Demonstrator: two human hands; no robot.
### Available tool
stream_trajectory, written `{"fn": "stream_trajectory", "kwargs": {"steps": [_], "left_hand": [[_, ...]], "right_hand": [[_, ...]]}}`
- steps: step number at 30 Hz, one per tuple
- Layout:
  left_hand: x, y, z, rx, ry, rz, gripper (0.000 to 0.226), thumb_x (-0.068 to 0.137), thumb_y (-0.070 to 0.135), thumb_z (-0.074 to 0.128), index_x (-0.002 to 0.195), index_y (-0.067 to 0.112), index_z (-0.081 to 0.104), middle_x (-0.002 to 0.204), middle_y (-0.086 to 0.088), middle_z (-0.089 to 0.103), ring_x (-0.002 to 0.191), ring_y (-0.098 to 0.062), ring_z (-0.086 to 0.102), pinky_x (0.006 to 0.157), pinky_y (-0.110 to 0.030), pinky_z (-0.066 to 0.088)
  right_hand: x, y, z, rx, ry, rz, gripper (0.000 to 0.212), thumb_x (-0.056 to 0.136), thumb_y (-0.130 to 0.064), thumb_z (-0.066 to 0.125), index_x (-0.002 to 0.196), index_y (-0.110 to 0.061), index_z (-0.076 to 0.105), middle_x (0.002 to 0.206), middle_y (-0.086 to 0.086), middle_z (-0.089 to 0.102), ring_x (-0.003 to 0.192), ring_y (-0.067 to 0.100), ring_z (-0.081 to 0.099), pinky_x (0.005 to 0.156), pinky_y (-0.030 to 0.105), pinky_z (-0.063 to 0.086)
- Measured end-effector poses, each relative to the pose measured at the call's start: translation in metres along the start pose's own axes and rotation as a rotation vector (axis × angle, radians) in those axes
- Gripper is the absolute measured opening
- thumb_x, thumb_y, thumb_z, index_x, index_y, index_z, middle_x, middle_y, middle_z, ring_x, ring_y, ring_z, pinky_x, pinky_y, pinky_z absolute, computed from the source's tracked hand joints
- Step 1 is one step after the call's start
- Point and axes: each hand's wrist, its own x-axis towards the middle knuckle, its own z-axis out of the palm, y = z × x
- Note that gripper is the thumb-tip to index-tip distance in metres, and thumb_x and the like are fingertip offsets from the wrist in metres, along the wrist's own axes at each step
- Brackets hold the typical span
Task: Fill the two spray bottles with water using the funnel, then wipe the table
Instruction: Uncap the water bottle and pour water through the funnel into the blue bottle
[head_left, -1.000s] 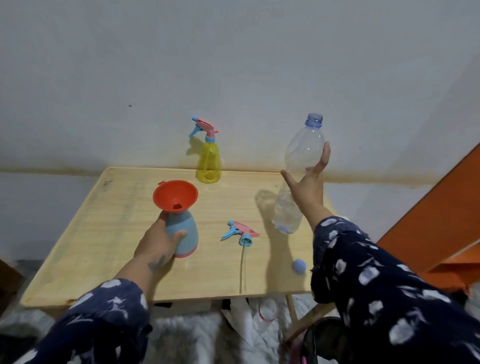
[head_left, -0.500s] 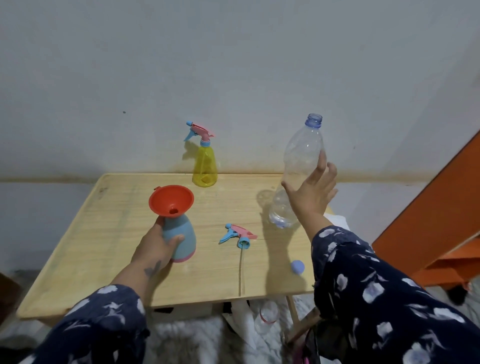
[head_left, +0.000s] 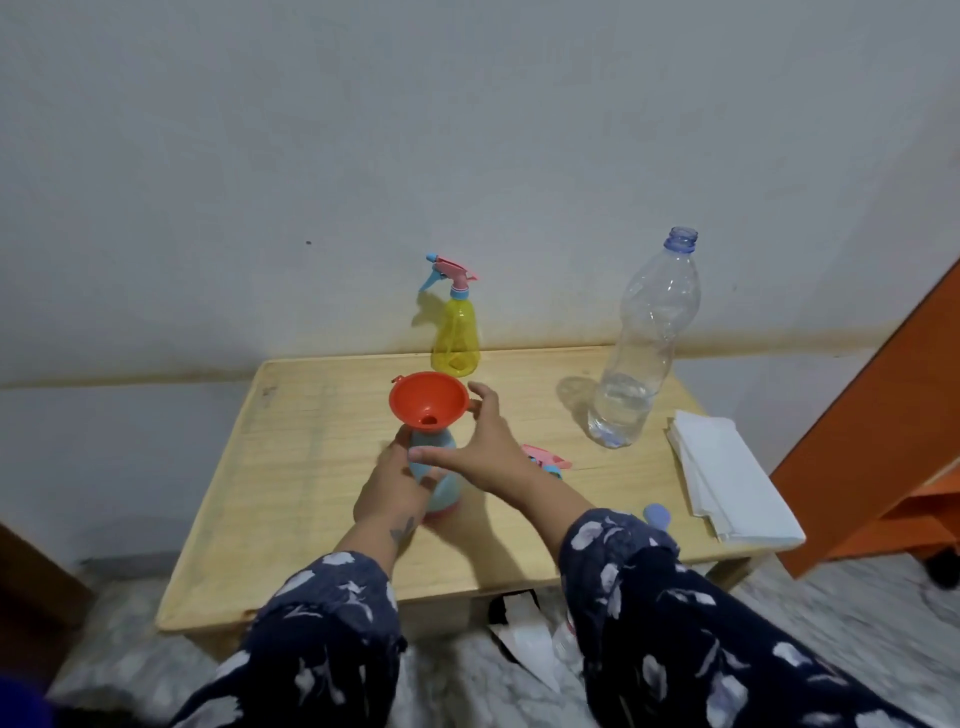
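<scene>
A blue spray bottle (head_left: 441, 480) without its head stands mid-table with an orange funnel (head_left: 428, 400) in its neck. My left hand (head_left: 397, 483) grips the bottle's body. My right hand (head_left: 480, 447) is spread open beside the funnel, its fingertips at the funnel's right rim. The loose pink-and-blue spray head (head_left: 545, 460) lies on the table behind my right wrist, partly hidden. A yellow spray bottle (head_left: 455, 338) with its head on stands at the back edge. A clear water bottle (head_left: 641, 353), uncapped and holding a little water, stands upright at the right.
The wooden table (head_left: 291, 467) stands against a white wall. Folded white cloth or paper (head_left: 727, 480) lies on its right edge, a blue bottle cap (head_left: 658, 514) near the front. Orange furniture (head_left: 883, 415) stands at the right. Items lie on the floor under the table.
My right hand has let go of the water bottle, which now stands on the table, and has moved left to the funnel. My left hand stays on the blue bottle.
</scene>
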Motion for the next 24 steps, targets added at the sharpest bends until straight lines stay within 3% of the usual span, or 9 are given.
{"fn": "stream_trajectory", "kwargs": {"steps": [4,8,14,20,24], "left_hand": [[0.005,-0.005,0.005,-0.042,0.005,-0.115,0.045,0.088,0.044,0.059,0.128,0.025,0.047,0.11,-0.004,0.063,0.097,-0.028,0.063,0.086,-0.041,0.053],[0.008,-0.012,0.006,-0.101,0.004,0.008,0.046,0.085,0.047,0.06,0.126,0.043,0.041,0.107,0.004,0.062,0.09,-0.021,0.062,0.084,-0.043,0.054],[0.01,-0.022,0.001,-0.122,-0.037,0.216,0.062,0.079,0.055,0.061,0.133,0.051,0.03,0.13,0.013,0.05,0.107,-0.017,0.058,0.085,-0.043,0.054],[0.013,-0.032,0.015,-0.193,0.034,0.243,0.069,0.082,0.045,0.07,0.135,0.048,0.026,0.13,0.019,0.04,0.107,-0.007,0.046,0.082,-0.031,0.043],[0.016,-0.038,0.023,-0.248,0.045,0.215,0.072,0.079,0.042,0.074,0.132,0.053,0.027,0.13,0.02,0.043,0.114,-0.009,0.05,0.088,-0.039,0.05]], "right_hand": [[0.008,-0.006,0.039,0.176,0.194,0.002,0.098,0.059,-0.043,0.087,0.127,-0.039,0.015,0.13,-0.004,0.044,0.125,0.024,0.045,0.106,0.045,0.039],[0.01,-0.012,0.05,0.271,0.272,-0.05,0.085,0.067,-0.032,0.085,0.123,-0.036,0.022,0.119,-0.009,0.046,0.11,0.015,0.051,0.097,0.035,0.046],[0.028,-0.019,0.003,0.443,0.324,0.0,0.078,0.072,-0.031,0.082,0.13,-0.023,0.031,0.118,0.004,0.058,0.098,0.016,0.06,0.092,0.033,0.05],[0.055,0.034,-0.063,0.075,0.368,0.232,0.087,0.068,-0.038,0.083,0.138,-0.013,0.037,0.13,0.007,0.051,0.112,0.02,0.053,0.088,0.028,0.044],[0.074,0.07,-0.082,0.039,0.341,0.353,0.074,0.079,-0.03,0.075,0.136,-0.006,0.035,0.129,0.012,0.054,0.109,0.024,0.054,0.081,0.024,0.042]]}}
